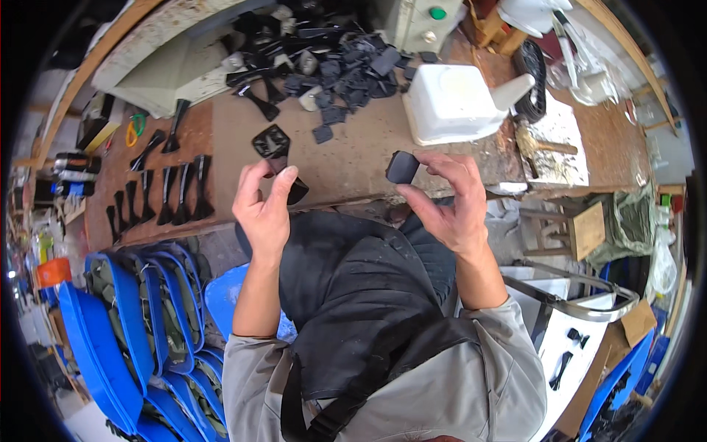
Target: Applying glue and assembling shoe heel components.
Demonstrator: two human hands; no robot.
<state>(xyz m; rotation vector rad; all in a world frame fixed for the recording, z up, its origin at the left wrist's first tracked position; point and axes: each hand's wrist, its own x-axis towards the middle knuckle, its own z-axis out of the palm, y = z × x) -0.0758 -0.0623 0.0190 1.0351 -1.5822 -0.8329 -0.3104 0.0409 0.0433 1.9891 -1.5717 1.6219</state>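
Black plastic piece point(283, 173) pinched in left hand point(264, 214), long axis tilted toward bench point(353, 158). Small black cap point(402, 167) gripped by right hand point(449, 206) fingertips. Held level, apart, above lap; pile point(339, 70) beyond.

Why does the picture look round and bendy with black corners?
Head view: a fisheye lens bends the worn brown wooden workbench edges toward the rim and leaves dark corners; soft even daylight, no hard shadows; the left hand and right hand look sharp, while the stacked blue plastic crates near the rim look stretched.
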